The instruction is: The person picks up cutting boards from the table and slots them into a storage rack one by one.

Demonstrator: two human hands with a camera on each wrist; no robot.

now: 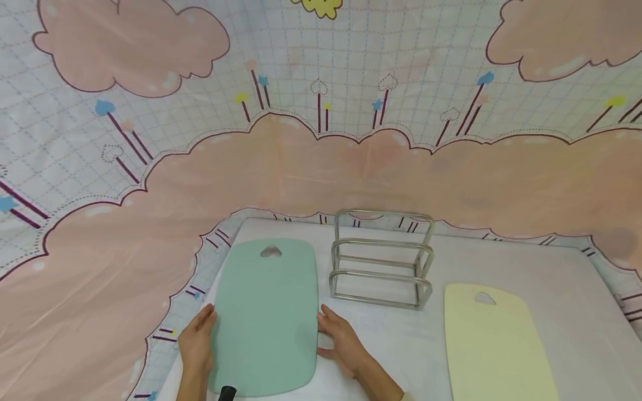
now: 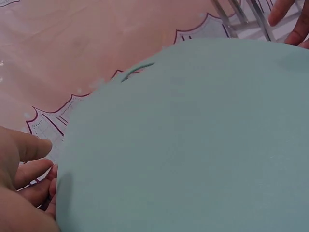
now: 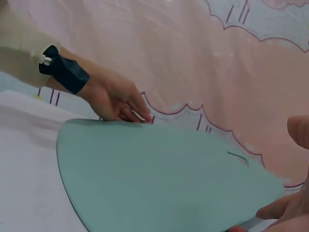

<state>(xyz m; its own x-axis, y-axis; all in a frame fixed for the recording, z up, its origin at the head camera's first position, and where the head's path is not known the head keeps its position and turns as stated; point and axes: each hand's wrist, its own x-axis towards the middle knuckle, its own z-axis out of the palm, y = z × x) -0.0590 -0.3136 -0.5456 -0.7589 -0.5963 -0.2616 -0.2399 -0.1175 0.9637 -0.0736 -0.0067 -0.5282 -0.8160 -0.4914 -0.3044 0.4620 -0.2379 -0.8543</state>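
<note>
A pale green cutting board (image 1: 268, 317) with a small cut-out near its far end lies between my two hands in the head view. My left hand (image 1: 197, 342) is at its left edge, fingertips touching the rim. On the opposite edge, my right hand (image 1: 343, 342) touches the board with spread fingers, the thumb nearer to me. In the left wrist view the left fingers (image 2: 36, 169) meet the rim and their tips are partly hidden. The right wrist view shows the right thumb (image 3: 299, 131) standing off the board. Whether the board is raised cannot be told.
A metal wire rack (image 1: 381, 273) with several bars stands beyond my right hand. A pale yellow cutting board (image 1: 494, 345) lies at the right on the white table (image 1: 562, 289). Behind hangs a cloth (image 1: 351, 172) printed with clouds.
</note>
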